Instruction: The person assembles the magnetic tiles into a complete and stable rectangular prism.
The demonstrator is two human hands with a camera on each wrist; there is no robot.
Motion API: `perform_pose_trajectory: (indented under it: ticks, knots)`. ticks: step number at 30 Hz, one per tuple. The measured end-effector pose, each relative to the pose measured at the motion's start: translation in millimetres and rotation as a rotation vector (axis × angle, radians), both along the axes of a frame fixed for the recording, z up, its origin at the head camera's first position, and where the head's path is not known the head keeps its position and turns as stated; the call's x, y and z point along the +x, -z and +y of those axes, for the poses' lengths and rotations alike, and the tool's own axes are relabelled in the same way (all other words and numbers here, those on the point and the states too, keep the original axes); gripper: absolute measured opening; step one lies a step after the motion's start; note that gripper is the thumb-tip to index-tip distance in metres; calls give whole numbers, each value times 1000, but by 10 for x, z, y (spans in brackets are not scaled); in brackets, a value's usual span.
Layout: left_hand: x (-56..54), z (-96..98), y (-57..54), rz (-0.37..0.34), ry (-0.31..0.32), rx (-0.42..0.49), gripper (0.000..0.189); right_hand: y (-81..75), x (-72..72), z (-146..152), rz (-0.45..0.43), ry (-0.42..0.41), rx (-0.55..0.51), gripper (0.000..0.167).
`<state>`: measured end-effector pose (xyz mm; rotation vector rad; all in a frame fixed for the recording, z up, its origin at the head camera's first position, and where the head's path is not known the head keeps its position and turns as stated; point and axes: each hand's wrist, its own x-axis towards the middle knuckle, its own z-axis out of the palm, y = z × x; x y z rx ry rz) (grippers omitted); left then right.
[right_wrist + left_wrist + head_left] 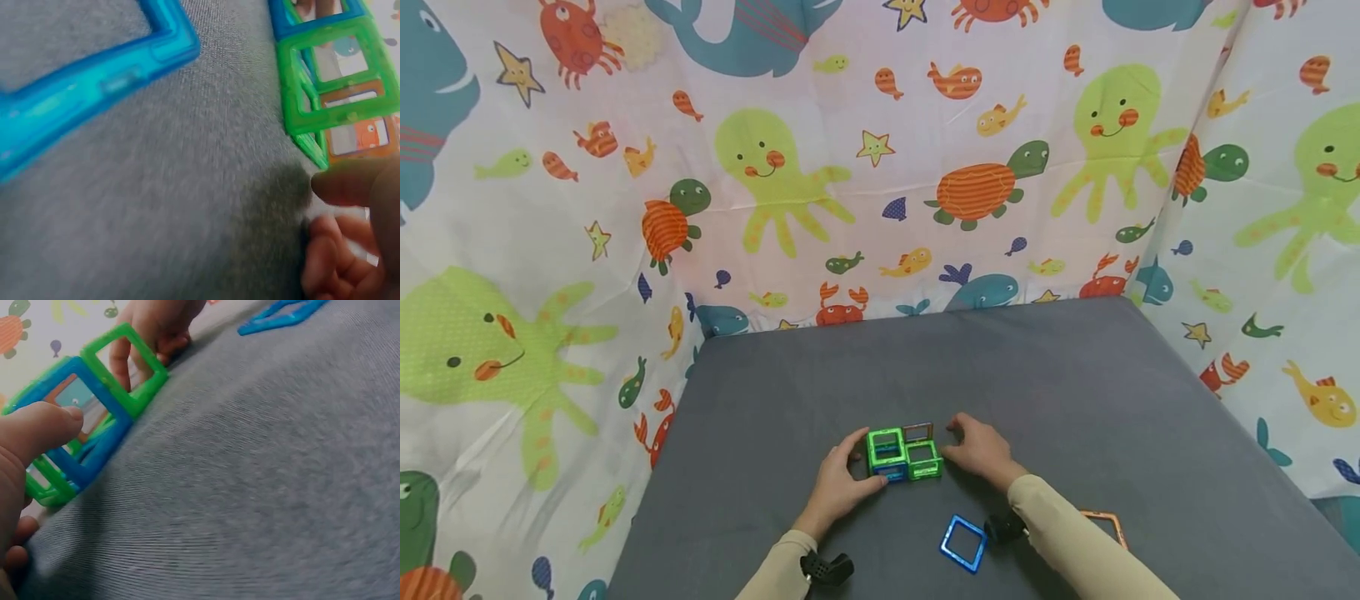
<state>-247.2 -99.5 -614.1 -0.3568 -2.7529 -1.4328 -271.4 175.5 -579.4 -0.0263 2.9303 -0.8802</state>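
Note:
A small structure of magnetic tiles [886, 432] stands on the grey cloth, a green-and-blue cube at left with a lower green part [925, 474] joined at its right. An orange-brown square tile [917, 427] rises upright behind the lower part. My left hand [841, 482] grips the cube from the left, its thumb on the blue front tile [119, 434] and fingers around the far side. At the structure's right end is my right hand [981, 450], loosely curled and holding nothing; its thumb tip is close to the green tile [289, 84].
A loose blue square tile [950, 531] lies on the cloth in front of the structure, near my right wrist. Farther right, an orange tile [1117, 528] is partly hidden by my right sleeve. A printed curtain [865, 208] surrounds the table's back and sides.

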Motion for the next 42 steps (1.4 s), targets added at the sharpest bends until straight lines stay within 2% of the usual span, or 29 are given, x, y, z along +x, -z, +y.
perform_pose_trajectory:
  ticks: [5, 9, 15, 18, 23, 27, 35, 39, 41, 42]
  knots:
    - [32, 46, 32, 30, -33, -10, 89, 8, 113, 111, 10, -188, -170, 40]
    - [63, 75, 44, 74, -60, -33, 91, 0, 217, 83, 76, -267, -284, 43]
    - [80, 113, 50, 123, -76, -56, 88, -71, 249, -130, 192, -436, -258, 31]
    - [79, 118, 56, 138, -79, -59, 86, -91, 223, -219, 218, -474, -208, 24]
    - [82, 113, 79, 148, -81, -65, 85, -97, 190, -272, 193, -470, -162, 19]
    - [86, 93, 81, 148, -93, -63, 84, -84, 177, -283, 149, -466, -180, 20]
    - [95, 88, 52, 145, -96, -60, 82, -86, 155, -287, 125, -454, -196, 20]
    - [100, 85, 61, 146, -95, -58, 82, -105, 160, -288, 72, -364, -337, 25]
    - [102, 84, 65, 146, -96, -53, 82, -151, 136, -286, 103, -283, -415, 24]
    - [103, 84, 67, 145, -96, -51, 82, -180, 115, -281, 145, -251, -432, 23]
